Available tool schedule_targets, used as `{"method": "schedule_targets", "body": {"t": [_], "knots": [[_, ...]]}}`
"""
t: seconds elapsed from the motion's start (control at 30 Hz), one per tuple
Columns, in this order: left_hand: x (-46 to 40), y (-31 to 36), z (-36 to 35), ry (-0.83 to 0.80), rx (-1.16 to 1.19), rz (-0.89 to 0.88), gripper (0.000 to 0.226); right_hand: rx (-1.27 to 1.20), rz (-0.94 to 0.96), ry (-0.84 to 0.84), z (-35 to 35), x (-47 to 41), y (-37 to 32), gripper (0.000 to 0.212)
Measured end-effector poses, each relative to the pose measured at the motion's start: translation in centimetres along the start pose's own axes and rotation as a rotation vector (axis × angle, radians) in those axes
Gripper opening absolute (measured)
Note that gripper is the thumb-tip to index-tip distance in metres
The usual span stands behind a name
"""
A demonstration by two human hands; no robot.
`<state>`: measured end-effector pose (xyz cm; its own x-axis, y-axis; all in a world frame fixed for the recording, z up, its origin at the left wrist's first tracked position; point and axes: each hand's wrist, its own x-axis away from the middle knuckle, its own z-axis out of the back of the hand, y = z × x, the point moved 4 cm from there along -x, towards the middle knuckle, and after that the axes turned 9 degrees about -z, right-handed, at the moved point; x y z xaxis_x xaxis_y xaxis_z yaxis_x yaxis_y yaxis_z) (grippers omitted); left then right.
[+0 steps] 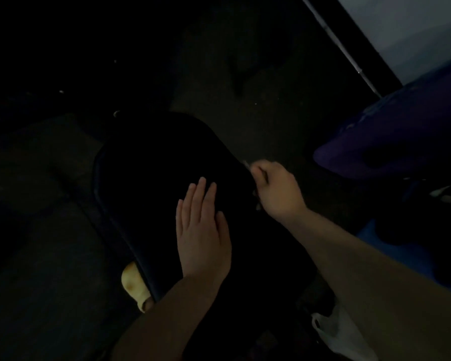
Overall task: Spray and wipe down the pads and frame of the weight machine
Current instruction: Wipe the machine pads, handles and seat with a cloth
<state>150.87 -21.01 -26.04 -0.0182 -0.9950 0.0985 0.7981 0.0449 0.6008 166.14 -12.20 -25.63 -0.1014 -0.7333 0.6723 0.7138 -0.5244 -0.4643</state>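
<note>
The scene is very dark. A black padded seat (151,183) of the weight machine fills the middle, with a rounded far end. My left hand (202,230) lies flat on the pad, palm down, fingers straight and holding nothing. My right hand (276,191) is closed in a fist at the pad's right edge. A small pale tip (245,164) sticks out of the fist; I cannot tell what it is. No spray bottle shows.
A thin metal bar (341,48) runs diagonally at the top right beside a pale wall. A purple-blue bag or cushion (391,136) sits at the right. A white plastic bag (341,334) lies at the bottom. A pale foot or shoe (134,285) shows left of the pad.
</note>
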Motion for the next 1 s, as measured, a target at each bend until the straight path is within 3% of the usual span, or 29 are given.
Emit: {"method": "schedule_targets", "body": {"t": [0.1, 0.23, 0.43, 0.57, 0.63, 0.77, 0.93, 1.0], "knots": [[0.1, 0.3, 0.0, 0.004, -0.027, 0.01, 0.05, 0.044, -0.044, -0.04, 2.0, 2.6, 3.6, 0.021], [0.2, 0.6, -0.1, 0.03, -0.069, 0.0, 0.048, -0.006, -0.086, -0.025, 0.5, 0.9, 1.5, 0.026], [0.9, 1.2, -0.3, -0.067, -0.091, -0.113, 0.049, -0.072, -0.062, 0.185, 0.6, 4.8, 5.2, 0.021], [4.3, 2.2, -1.2, -0.209, -0.163, -0.33, 0.05, -0.222, -0.259, 0.418, 0.3, 11.4, 11.7, 0.025], [5.4, 2.1, -1.5, -0.226, -0.205, -0.349, 0.05, -0.368, -0.288, 0.439, -0.5, 12.1, 12.2, 0.025], [5.3, 2.1, -1.6, -0.195, -0.211, -0.342, 0.049, -0.456, -0.266, 0.434, 0.2, 8.2, 9.8, 0.025], [5.4, 2.0, -1.4, -0.169, -0.138, -0.332, 0.048, -0.156, -0.006, 0.823, -3.6, 13.6, 9.2, 0.027], [5.3, 1.8, -1.2, -0.14, -0.096, -0.296, 0.047, -0.049, 0.084, 0.808, -5.2, 14.9, 9.0, 0.027]]}}
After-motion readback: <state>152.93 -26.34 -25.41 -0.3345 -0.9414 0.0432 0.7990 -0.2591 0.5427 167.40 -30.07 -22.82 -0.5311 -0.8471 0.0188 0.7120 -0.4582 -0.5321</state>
